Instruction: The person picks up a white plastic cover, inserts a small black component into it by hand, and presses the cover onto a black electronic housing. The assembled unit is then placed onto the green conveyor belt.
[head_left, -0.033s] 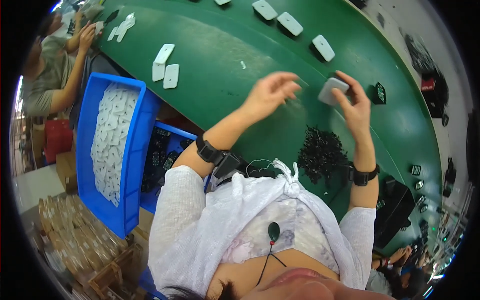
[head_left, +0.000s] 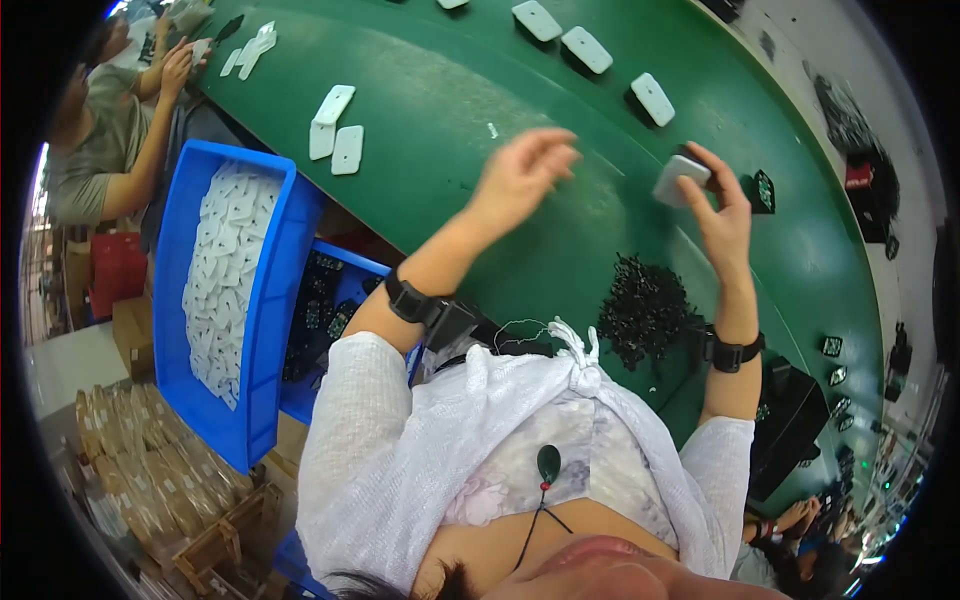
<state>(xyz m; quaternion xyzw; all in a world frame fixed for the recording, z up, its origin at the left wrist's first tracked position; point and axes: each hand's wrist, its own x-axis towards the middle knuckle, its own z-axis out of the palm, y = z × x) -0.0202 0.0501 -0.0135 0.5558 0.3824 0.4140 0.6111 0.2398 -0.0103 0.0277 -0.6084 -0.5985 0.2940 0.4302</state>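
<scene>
White plastic casing (head_left: 680, 180) sits pinched in the right hand (head_left: 722, 215) at two o'clock above the green tabletop (head_left: 450, 150). Left hand (head_left: 520, 178) hovers open and empty at twelve. Best kept pinched by its edges, face visible, clear of the black parts pile (head_left: 643, 305).

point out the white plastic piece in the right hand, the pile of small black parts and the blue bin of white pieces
white plastic piece (head_left: 676, 181), head view, on its flat face.
pile of small black parts (head_left: 643, 308), head view, middle of the heap.
blue bin (head_left: 268, 300), head view, on its right wall.
</scene>
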